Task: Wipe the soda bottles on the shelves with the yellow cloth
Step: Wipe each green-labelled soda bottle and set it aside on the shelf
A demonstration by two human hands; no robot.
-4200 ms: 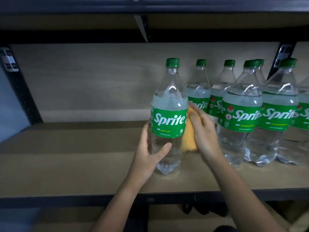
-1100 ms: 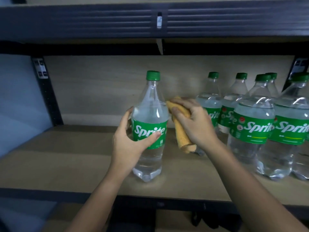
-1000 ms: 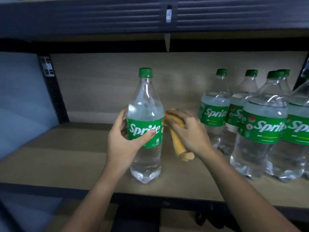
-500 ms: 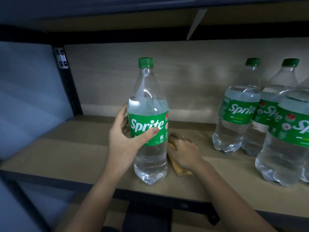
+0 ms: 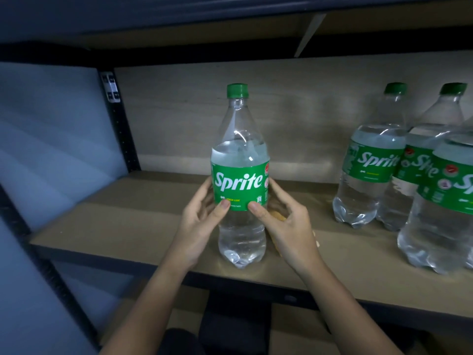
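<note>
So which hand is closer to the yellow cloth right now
Right. The right hand is directly over the yellow cloth, which peeks out beneath its fingers, mostly hidden. The left hand grips the bottle from the far side, with the bottle between it and the cloth.

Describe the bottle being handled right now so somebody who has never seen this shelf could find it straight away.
On the wooden shelf, look left of the cluster of Sprite bottles at the right. One Sprite bottle stands alone near the front edge, upright, green cap on. It is the only one with the left hand and right hand around it.
</note>
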